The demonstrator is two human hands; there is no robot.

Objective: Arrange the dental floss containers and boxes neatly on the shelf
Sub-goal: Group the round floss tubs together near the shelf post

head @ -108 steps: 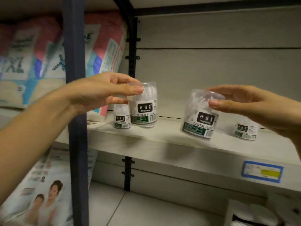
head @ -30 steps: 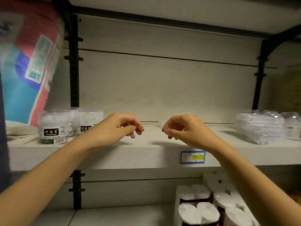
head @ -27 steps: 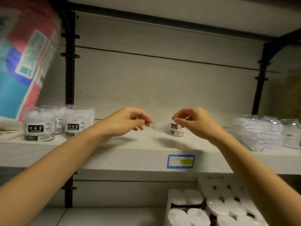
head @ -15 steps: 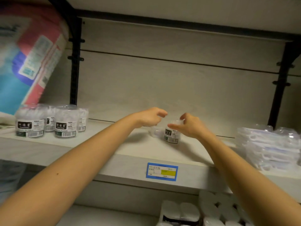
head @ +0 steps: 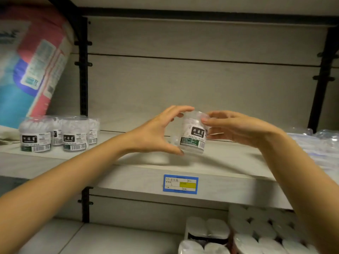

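Floss tub (head: 192, 136) is up between both hands just above mid-shelf (head: 229, 162), tilted a touch: left hand (head: 157, 136) curls round it, thumb at the base and fingers at the top, while right hand (head: 236, 129) pinches the lid edge. Slick plastic held by fingertips alone could slip off the front edge, or bump the tub row (head: 55, 136) at far left on landing.

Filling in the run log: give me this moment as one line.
left hand: grips floss container | right hand: holds its top | container: over mid shelf, label forward | other containers: grouped at shelf's left
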